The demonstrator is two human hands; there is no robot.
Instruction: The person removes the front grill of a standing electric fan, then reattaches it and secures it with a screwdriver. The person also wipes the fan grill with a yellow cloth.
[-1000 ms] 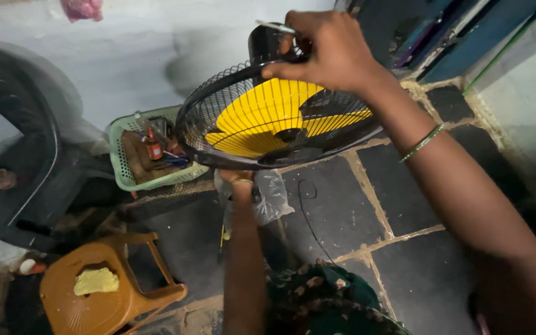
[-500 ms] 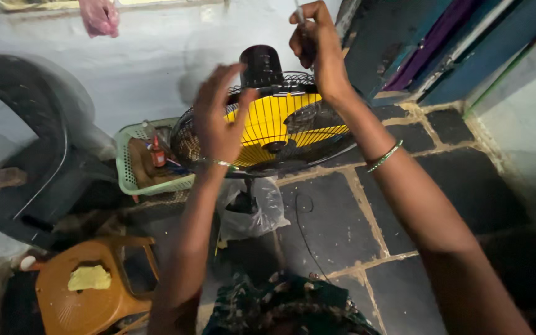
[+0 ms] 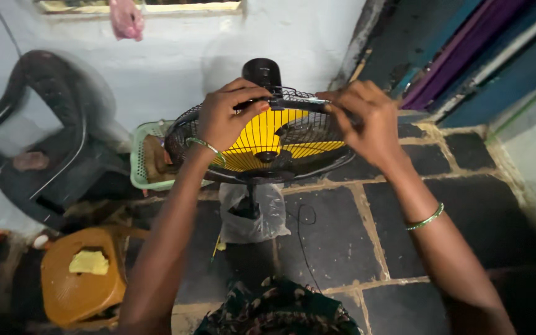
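A pedestal fan stands in front of me, with a black wire guard (image 3: 305, 133), yellow blades (image 3: 262, 136) and a black motor housing (image 3: 262, 73) behind. My left hand (image 3: 226, 115) grips the top left of the guard's rim, fingers curled over the wires. My right hand (image 3: 362, 118) is closed on the rim at the top right. Both wrists wear green bangles. A clear plastic bag (image 3: 250, 214) is wrapped around the fan's pole below the head.
A black plastic chair (image 3: 44, 142) stands at the left. A green basket (image 3: 141, 158) of small items sits behind the fan. An orange stool (image 3: 82, 282) with a yellow cloth is at lower left. A thin cord (image 3: 302, 242) lies on the dark stone floor. A blue door (image 3: 485, 56) is at right.
My left hand rose from below the fan to the guard's top rim. My right hand came down from the motor housing onto the rim's right side.
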